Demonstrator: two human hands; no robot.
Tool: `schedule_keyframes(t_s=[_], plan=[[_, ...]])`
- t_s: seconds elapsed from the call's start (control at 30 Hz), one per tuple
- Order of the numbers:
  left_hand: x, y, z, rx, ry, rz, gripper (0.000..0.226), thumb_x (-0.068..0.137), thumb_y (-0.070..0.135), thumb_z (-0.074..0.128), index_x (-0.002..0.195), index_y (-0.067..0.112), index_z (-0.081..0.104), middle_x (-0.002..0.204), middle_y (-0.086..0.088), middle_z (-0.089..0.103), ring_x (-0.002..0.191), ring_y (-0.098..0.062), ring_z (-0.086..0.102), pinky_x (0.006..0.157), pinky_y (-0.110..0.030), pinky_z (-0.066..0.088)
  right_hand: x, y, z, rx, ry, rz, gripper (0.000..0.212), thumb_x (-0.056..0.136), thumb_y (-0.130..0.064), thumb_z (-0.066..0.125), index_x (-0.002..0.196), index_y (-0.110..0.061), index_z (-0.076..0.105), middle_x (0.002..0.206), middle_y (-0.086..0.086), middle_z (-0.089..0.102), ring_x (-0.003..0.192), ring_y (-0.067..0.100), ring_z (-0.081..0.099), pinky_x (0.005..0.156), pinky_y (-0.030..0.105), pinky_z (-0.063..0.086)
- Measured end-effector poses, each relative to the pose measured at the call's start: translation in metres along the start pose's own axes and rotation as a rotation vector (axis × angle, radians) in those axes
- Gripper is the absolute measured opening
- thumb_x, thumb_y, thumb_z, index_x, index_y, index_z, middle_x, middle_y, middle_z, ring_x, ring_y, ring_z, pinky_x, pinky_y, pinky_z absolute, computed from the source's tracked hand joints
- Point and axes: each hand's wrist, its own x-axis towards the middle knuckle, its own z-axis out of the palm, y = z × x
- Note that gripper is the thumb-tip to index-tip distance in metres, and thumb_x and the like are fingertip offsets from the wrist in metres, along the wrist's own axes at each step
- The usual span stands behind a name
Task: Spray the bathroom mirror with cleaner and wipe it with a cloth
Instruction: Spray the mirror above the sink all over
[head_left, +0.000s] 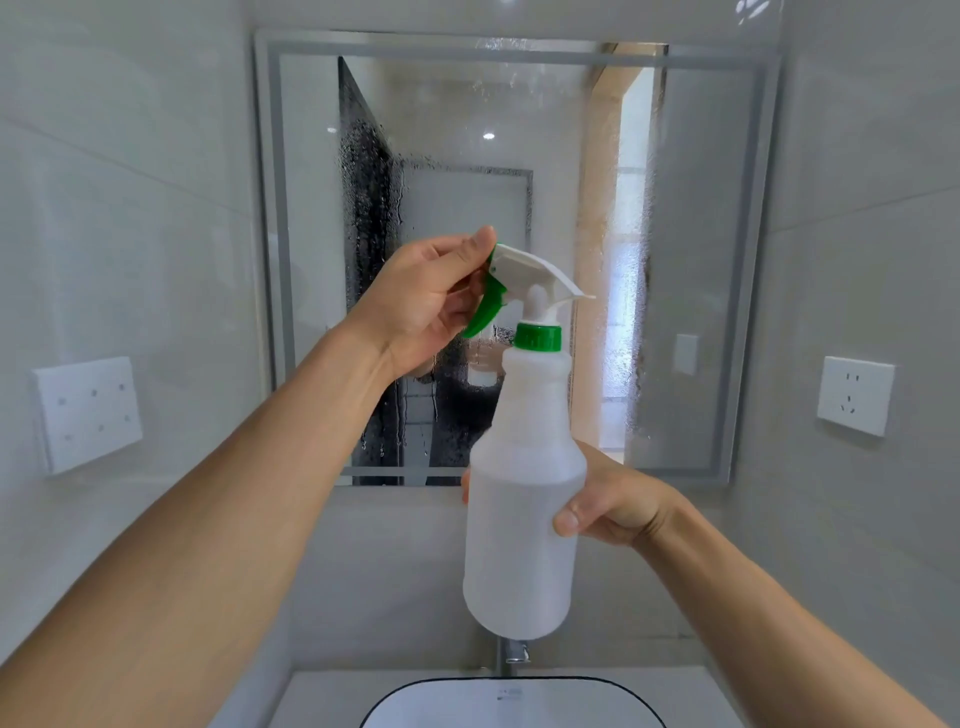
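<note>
a translucent white spray bottle (522, 519) is held upright in front of the bathroom mirror (519, 156), above the wash basin (511, 701) and its tap (514, 649). the right hand (613, 506) is wrapped round the bottle's mid-body, thumb on the near side and fingers curled behind it. the left hand (426, 301) is raised to the white and green spray head (524, 283), with its fingertips closed about the nozzle end beside the green trigger (485, 306); whether the nozzle is being turned or merely steadied cannot be told. the mirror glass is already beaded with droplets and streaked with runs, most densely over its left and central areas, so spraying is judged to be largely done and wiping not yet begun. no cloth is visible. the bottle is judged to be thin-walled plastic, light, somewhat squeezable and possibly slippery if wetted; its fill level cannot be read through the cloudy wall. the firmest hold is judged to be at the narrow neck below the green collar (537, 338), where one hand can bear the weight and reach the trigger; a hold on the broad body is secure but leaves the trigger to the other hand. two white wall sockets are mounted on the tiles, a left socket (88, 413) and a right socket (854, 395), both near the spray zone.
</note>
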Motion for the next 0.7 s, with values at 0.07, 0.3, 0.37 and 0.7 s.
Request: schedule_keyframes(t_s=[0.07,0.3,0.37,0.7], plan=[[-0.002,-0.001,0.004,-0.041,-0.022,0.017,0.027,0.090,0.030,0.058,0.069,0.017,0.071,0.058,0.007,0.057,0.050,-0.004,0.045,0.049,-0.015,0.034,-0.002,0.002,0.002,0.013,0.002,0.001,0.100,0.058,-0.027,0.097,0.137,0.002,0.044,0.130,0.032,0.045,0.120,0.046,0.044,0.106,0.065,0.033],[0.000,-0.016,0.015,-0.106,0.007,0.054,0.025,0.100,0.025,0.053,0.095,0.005,0.067,0.080,-0.004,0.058,0.068,-0.011,0.049,0.065,-0.022,0.041,-0.017,0.003,0.001,-0.028,0.098,-0.045,0.096,0.057,-0.027,0.096,0.135,0.001,0.047,0.127,0.029,0.049,0.117,0.043,0.049,0.104,0.059,0.037],[-0.002,-0.023,0.021,-0.019,0.075,0.078,0.028,0.100,0.031,0.052,0.102,0.008,0.068,0.084,-0.005,0.055,0.065,-0.011,0.045,0.059,-0.022,0.038,-0.025,0.001,-0.001,-0.047,0.159,-0.068,0.082,0.057,-0.017,0.091,0.130,-0.005,0.055,0.122,0.024,0.057,0.113,0.037,0.057,0.101,0.052,0.045],[-0.046,-0.061,0.099,0.404,0.054,0.121,0.051,0.078,0.061,0.064,0.109,0.020,0.063,0.097,0.003,0.074,0.092,-0.012,0.070,0.083,-0.032,0.055,-0.068,-0.010,-0.018,-0.136,0.539,-0.109,0.084,0.063,-0.012,0.077,0.141,-0.003,0.049,0.126,0.018,0.065,0.117,0.032,0.063,0.100,0.043,0.051]])
